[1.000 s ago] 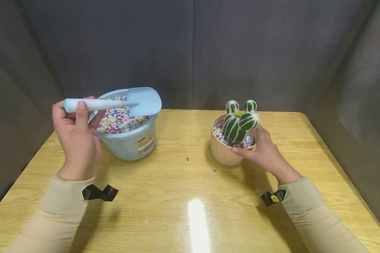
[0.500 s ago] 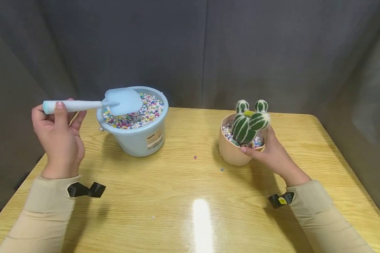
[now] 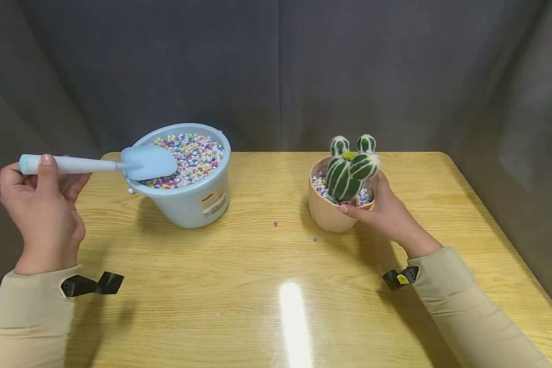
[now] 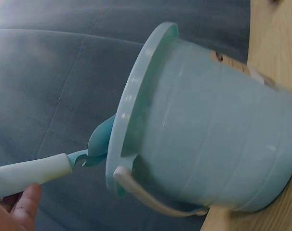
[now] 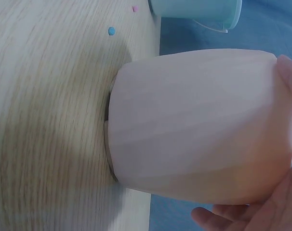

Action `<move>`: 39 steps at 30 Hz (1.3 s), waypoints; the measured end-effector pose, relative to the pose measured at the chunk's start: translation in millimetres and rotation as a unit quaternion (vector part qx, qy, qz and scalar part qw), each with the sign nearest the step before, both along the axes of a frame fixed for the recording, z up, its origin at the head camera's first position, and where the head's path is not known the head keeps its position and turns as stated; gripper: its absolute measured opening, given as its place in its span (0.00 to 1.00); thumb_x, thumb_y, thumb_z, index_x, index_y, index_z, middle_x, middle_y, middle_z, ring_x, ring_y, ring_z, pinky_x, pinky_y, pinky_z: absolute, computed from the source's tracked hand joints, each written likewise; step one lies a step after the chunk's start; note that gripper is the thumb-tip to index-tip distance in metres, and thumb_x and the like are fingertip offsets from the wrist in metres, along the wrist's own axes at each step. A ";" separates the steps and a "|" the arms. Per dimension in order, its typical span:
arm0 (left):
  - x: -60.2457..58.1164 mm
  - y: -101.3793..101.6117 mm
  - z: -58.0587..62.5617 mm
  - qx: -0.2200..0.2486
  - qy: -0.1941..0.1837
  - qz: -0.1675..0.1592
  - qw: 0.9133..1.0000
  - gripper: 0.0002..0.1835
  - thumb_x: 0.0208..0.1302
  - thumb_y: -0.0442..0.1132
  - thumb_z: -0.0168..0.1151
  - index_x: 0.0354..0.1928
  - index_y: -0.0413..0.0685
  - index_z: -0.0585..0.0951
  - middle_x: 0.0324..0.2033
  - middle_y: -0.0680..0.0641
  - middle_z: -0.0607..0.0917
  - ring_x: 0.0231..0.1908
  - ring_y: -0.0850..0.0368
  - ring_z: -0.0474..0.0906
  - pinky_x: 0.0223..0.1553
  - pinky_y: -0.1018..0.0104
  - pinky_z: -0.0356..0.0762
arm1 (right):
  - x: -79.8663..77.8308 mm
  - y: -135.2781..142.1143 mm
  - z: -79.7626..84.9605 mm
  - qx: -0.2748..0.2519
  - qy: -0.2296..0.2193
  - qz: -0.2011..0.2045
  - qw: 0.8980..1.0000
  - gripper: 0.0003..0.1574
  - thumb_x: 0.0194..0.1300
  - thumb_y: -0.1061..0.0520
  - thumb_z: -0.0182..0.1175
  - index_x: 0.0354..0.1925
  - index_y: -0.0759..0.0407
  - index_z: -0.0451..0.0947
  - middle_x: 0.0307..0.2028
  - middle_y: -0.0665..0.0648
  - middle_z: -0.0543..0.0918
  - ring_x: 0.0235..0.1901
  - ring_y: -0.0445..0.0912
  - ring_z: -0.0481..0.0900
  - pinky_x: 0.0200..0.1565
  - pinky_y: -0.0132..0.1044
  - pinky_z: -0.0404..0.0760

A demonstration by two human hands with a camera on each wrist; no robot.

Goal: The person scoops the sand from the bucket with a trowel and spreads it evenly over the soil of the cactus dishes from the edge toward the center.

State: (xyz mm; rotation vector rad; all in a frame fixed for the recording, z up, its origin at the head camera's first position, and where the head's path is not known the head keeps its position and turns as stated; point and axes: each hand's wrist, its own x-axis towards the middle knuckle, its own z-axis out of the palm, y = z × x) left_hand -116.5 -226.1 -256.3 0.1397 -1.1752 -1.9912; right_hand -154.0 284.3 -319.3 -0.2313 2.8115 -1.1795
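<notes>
My left hand (image 3: pixel 46 220) grips the pale handle of a light-blue toy shovel (image 3: pixel 149 162), which lies nearly level. The shovel's blade is over the left side of a blue bucket (image 3: pixel 190 204) filled with multicoloured pebbles (image 3: pixel 198 153). From the left wrist, the blade partly disappears behind the bucket's rim. On the right, a peach flower pot (image 3: pixel 328 217) holds a green-and-white striped cactus (image 3: pixel 345 176) set among similar pebbles. My right hand (image 3: pixel 388 214) holds this pot by its right side, thumb at the front rim; the pot stands on the table.
One pink pebble (image 3: pixel 276 224) and a blue pebble (image 3: pixel 315 239) lie loose on the wooden table (image 3: pixel 239 276) between bucket and pot. A dark grey curtain (image 3: pixel 276 71) hangs behind and along the sides. The bucket's white handle (image 4: pixel 155 202) hangs down its side.
My left hand has moved left, drawing the shovel's blade from the bucket's right part to its left rim. The right hand keeps its hold on the pot. The head view has shifted slightly.
</notes>
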 end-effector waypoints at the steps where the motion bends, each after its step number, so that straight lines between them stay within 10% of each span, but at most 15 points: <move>1: -0.3 -1.2 0.7 -0.006 -0.003 0.002 1.000 0.09 0.73 0.31 0.61 0.48 0.36 0.72 0.44 0.38 0.76 0.37 0.50 0.86 0.39 0.64 0.88 | 0.1 0.0 0.5 0.002 -0.001 -0.001 1.000 0.75 0.64 0.38 0.72 0.81 0.59 0.30 0.77 0.73 0.55 0.74 0.70 0.56 0.71 0.68 0.60; 27: -26.0 -1.4 13.9 -0.113 -0.111 0.006 0.987 0.06 0.75 0.33 0.60 0.48 0.47 0.73 0.44 0.47 0.76 0.47 0.58 0.80 0.40 0.76 0.85 | 3.1 -1.3 -0.1 0.031 0.031 -0.009 0.999 0.71 0.63 0.34 0.71 0.81 0.60 0.38 0.72 0.71 0.66 0.70 0.71 0.62 0.64 0.74 0.64; 34: -28.2 6.2 14.9 -0.218 -0.128 0.020 0.967 0.06 0.75 0.34 0.61 0.48 0.50 0.74 0.43 0.49 0.78 0.50 0.58 0.81 0.58 0.63 0.81 | 3.7 -2.8 -4.1 0.041 0.042 -0.006 0.998 0.71 0.64 0.34 0.70 0.81 0.62 0.38 0.72 0.73 0.66 0.69 0.72 0.64 0.63 0.76 0.64; 39: -37.0 12.3 9.9 -0.206 -0.127 0.007 0.970 0.07 0.74 0.34 0.61 0.47 0.50 0.74 0.44 0.48 0.79 0.53 0.54 0.80 0.62 0.57 0.77 | 2.4 -2.1 -3.9 0.045 0.043 -0.007 0.998 0.71 0.64 0.34 0.70 0.81 0.61 0.37 0.73 0.73 0.64 0.70 0.72 0.63 0.63 0.79 0.57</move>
